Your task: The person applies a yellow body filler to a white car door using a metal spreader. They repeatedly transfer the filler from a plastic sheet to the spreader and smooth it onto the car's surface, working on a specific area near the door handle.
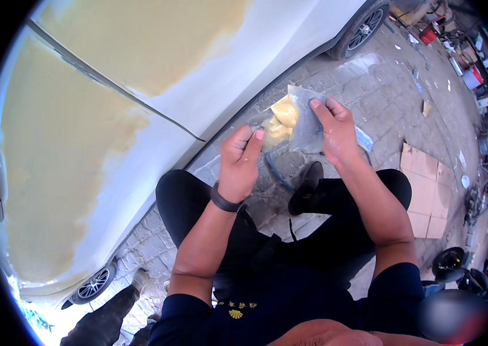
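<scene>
Both my hands are raised in front of my knees, beside a white car (177, 112) with broad tan filler patches over its side panels. Between them spans a thin, translucent grey sheet (309, 128) bearing a thick dollop of pale yellow putty (284, 112). My left hand (241, 154), a dark band on its wrist, pinches the sheet's near left edge with the thumb on top, close to the smeared putty. Whether a separate thin spreader is in those fingers, I cannot tell. At the far right corner, my right hand (335, 124) grips the sheet between thumb and fingers.
Grey paving lies under me, with a flattened cardboard piece (425, 190) to the right. A blue-edged object (364, 139) sits beyond my right wrist. Clutter and a red container (428, 36) line the far right. Another person's dark-clothed leg (105, 314) shows at lower left.
</scene>
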A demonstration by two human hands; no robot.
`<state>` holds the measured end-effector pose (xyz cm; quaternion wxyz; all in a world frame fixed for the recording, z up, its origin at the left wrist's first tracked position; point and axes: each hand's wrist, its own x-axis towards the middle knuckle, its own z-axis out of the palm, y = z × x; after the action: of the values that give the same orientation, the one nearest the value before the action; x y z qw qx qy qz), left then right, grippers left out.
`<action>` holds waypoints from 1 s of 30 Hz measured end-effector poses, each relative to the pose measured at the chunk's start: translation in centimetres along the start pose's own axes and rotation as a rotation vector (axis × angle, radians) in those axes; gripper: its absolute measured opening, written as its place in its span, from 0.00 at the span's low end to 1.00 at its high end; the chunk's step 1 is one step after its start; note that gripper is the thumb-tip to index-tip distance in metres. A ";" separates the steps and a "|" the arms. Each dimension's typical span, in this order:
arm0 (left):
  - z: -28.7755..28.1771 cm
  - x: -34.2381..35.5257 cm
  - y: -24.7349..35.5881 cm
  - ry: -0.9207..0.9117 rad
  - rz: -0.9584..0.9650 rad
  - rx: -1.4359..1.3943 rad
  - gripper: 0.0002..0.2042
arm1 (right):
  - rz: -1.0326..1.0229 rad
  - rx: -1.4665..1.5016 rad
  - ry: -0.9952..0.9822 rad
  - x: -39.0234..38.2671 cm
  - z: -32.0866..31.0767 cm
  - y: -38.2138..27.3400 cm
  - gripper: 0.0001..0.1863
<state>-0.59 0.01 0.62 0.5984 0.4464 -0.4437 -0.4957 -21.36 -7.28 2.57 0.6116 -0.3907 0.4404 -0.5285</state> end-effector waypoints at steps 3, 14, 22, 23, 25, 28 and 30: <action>0.3 -0.4 0.1 -0.038 0.031 0.139 0.14 | -0.046 -0.022 -0.053 -0.9 1.4 0.4 0.11; 2.5 -1.7 3.7 -0.112 0.425 0.605 0.18 | -0.819 0.080 -0.239 -1.0 -2.9 -6.1 0.12; 2.4 -1.8 3.8 -0.027 0.854 0.693 0.31 | -0.879 0.152 -0.372 -1.2 -4.4 -7.2 0.13; 2.2 -1.9 3.7 -0.030 0.840 0.685 0.28 | -0.879 0.155 -0.393 -1.1 -4.4 -7.3 0.13; 2.0 -1.9 3.6 -0.036 0.813 0.669 0.24 | -0.880 0.158 -0.434 -1.0 -4.5 -7.5 0.13; 2.5 -2.2 4.7 -0.066 0.575 0.584 0.12 | -0.903 0.122 -0.473 -1.0 -3.7 -7.2 0.13; 2.2 -2.3 4.5 -0.114 0.345 0.393 0.08 | -0.826 0.099 -0.491 -1.4 -3.1 -6.6 0.14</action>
<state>-2.14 2.60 5.21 0.5501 0.4431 -0.6339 -0.3150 -26.39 -6.86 7.98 0.4545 -0.6165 0.0657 -0.6396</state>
